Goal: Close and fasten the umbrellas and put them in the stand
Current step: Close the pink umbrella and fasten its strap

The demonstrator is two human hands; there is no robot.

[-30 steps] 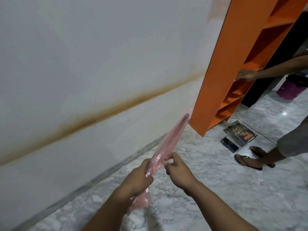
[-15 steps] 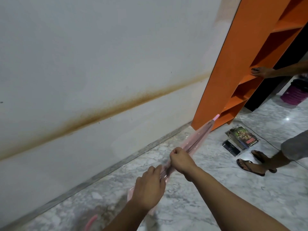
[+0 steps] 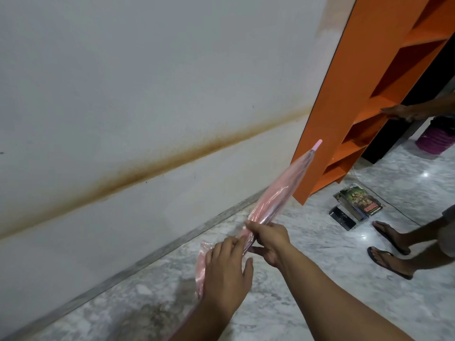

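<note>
the orange shelf unit (image 3: 344, 99) stands by the wall with its visible compartments bare, and no stand shows anywhere, so we judge stowing is all still ahead. the pink umbrella (image 3: 278, 193) is folded shut and slants up from our hands toward the shelf, tip raised above the marble floor (image 3: 307, 242); fastening seems underway, though we can't make out a strap. our right hand (image 3: 269, 238) pinches the gathered canopy while our left hand (image 3: 227, 271) lies on it below with fingers spread loose.
</note>
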